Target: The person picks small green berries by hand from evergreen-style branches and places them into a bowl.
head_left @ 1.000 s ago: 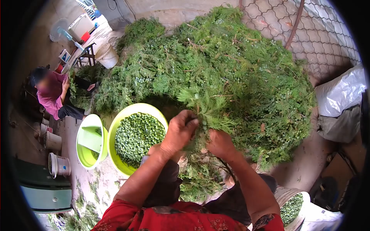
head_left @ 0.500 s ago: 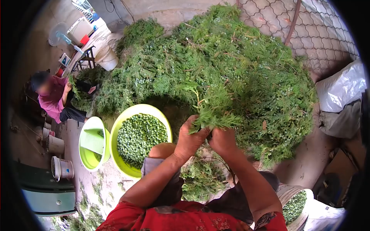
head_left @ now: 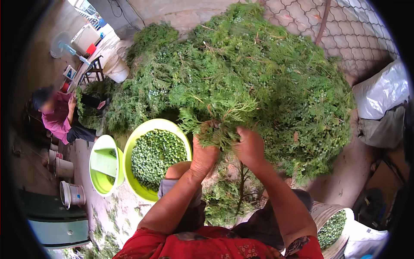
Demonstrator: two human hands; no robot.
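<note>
Both hands were closed on one leafy sprig (head_left: 215, 125) held up in front of the big heap of green branches (head_left: 258, 73): the left hand (head_left: 203, 152) gripped it from below, the right hand (head_left: 249, 146) clasped it just beside. The step looked like stripping the small green berries off the sprig. The yellow basin (head_left: 142, 129), nearly full of berries (head_left: 156, 155), stood just left of the hands. Next, the picked berries would seemingly need dropping there, calling for a short leftward reach.
</note>
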